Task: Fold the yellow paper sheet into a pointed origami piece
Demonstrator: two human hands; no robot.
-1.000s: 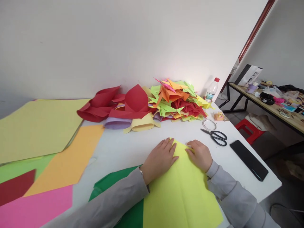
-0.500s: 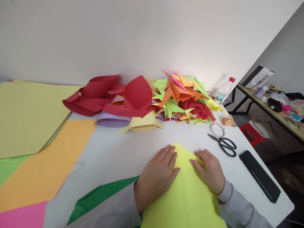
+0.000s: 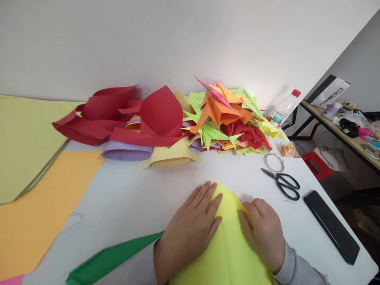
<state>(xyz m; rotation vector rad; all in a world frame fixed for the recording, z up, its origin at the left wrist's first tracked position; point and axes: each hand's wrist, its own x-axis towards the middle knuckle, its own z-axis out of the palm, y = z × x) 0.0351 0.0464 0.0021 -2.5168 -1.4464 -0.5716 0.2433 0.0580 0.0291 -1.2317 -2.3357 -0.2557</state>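
A white tabletop [image 3: 142, 190] carries everything, with broad loose sheets at its left: a pale yellow-green sheet [image 3: 26, 138] far left, an orange sheet [image 3: 44, 202] nearer, and a green sheet [image 3: 109, 259] poking out at the near edge. Along the far side lie curled red paper [image 3: 127, 118] and a heap of folded paper shapes [image 3: 228, 122] (orange, lime, red, pink). In the near middle lies the yellow sheet [image 3: 228, 241], its folded point aimed at the far side. The left hand [image 3: 190, 233] lies flat and open on the sheet's left flap, fingers spread, gripping nothing. The right hand [image 3: 264, 233] presses flat on the right flap, fingers loosely bent, also gripping nothing; the point shows between the two. To the right lie a black case [image 3: 332, 227], scissors [image 3: 283, 184], a tape ring [image 3: 273, 162] and, farther off, a plastic bottle [image 3: 284, 107].
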